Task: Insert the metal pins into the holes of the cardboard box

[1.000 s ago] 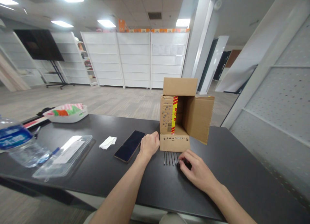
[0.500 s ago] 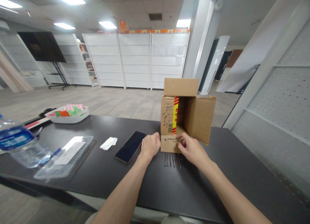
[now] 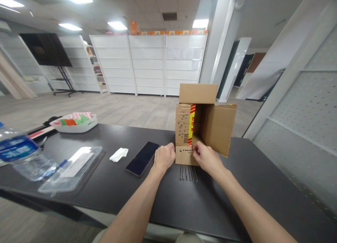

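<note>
An open cardboard box [image 3: 182, 125] stands on the table with its mouth toward me. Dark spots dot its left flap, and yellow-red tape runs down beside them. Across the lower flap [image 3: 185, 159] goes a row of small dark holes. My left hand [image 3: 165, 156] is closed like a fist at that flap's left edge; its fingertips are hidden. Thumb and fingers of my right hand [image 3: 206, 156] pinch together at the right end of the row. Whatever sits between them is too small to make out. Several thin metal nails [image 3: 188, 173] lie side by side before the flap.
Left of my hands are a smartphone [image 3: 142, 159], a crumpled tissue [image 3: 119, 154] and a clear plastic case [image 3: 71, 171]. A water bottle [image 3: 22, 155] is at the far left, with a white basket [image 3: 79, 128] behind it. The dark table [image 3: 126, 204] has its near edge below my forearms.
My right hand's fingers have drawn closer together and moved slightly left at the row of holes. My left hand stays by the box edge. The whole view has shifted slightly.
</note>
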Demonstrator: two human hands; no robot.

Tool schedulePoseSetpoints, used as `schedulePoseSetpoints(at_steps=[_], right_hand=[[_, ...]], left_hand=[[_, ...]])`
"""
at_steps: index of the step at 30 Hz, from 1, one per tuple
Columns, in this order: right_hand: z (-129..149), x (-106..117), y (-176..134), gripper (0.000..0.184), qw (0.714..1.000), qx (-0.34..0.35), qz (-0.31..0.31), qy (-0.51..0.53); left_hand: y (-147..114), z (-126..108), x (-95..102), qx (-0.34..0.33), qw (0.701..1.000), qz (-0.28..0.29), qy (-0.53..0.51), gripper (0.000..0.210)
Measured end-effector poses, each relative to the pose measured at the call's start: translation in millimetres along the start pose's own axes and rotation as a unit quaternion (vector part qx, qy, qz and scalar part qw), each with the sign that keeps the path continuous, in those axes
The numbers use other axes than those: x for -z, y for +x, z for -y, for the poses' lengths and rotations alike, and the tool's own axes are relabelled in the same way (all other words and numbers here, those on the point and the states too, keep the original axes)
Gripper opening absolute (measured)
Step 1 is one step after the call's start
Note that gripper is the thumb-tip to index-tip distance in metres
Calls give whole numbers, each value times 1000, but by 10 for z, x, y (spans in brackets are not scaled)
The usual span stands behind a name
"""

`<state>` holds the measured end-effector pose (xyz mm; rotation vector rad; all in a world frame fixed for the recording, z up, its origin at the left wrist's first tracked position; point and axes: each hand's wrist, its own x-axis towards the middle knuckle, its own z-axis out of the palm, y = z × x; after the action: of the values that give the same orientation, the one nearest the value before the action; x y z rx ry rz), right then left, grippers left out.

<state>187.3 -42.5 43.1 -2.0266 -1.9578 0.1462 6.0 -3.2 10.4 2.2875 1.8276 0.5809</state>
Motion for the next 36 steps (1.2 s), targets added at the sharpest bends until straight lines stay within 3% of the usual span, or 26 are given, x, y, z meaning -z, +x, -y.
schedulePoseSetpoints(at_steps=[11,22,30,36], right_hand=[[175,165,-42,6,998,-27,-17,-46],[135,362,-257,5,989,78,-98,81],[-157,133,-686,11,972,170,-68,149],[-250,-105,-933,14,968,185,-21,169]], left_hand=[[-2,3,-10,6,1000,-3,-3,30],[4,9,-28,8,1000,-6,3,31],[9,23,-44,-2,1000,-5,-4,32],[7,21,-36,-6,1000,-8,1,31]])
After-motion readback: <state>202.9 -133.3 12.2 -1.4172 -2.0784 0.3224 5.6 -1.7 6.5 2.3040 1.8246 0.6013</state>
